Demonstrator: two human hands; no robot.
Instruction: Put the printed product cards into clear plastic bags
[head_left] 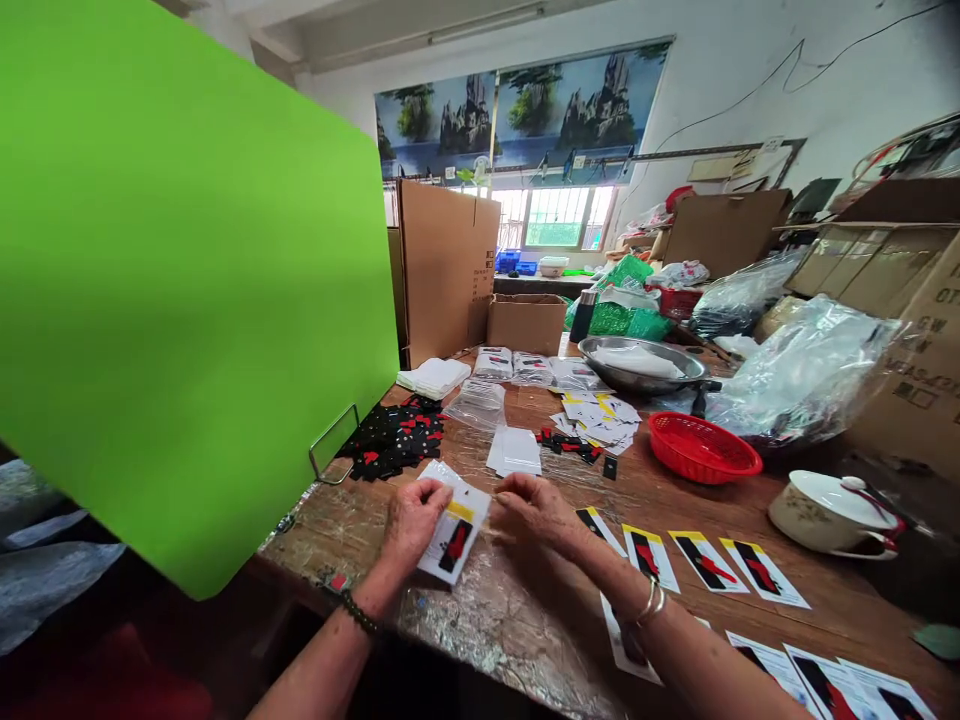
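Your left hand (pixel 411 520) has its fingers curled narrow, thumb and fingertips pinching the upper left edge of a clear packet (pixel 454 525) that holds a white card with a yellow band and a black-and-red piece. Your right hand (pixel 534 508) rests just beside the packet's right edge, fingers bent and close together; whether they grip the packet you cannot tell. The packet lies tilted on the wooden table (pixel 517 610), near its front edge.

To the right of your right wrist, a row of finished cards (pixel 701 560) runs along the table toward its right edge, with more cards near the front right corner. Just beyond your hands sits a small stack of white cards (pixel 514 450), and beside it a few loose black-and-red pieces (pixel 570 445). Further left, toward the table's left edge, a heap of black pieces (pixel 394 438) spreads out. A red basket (pixel 703 448) stands right of centre, a metal pan (pixel 643 363) behind it, and a lidded white pot (pixel 832 512) near the right edge.
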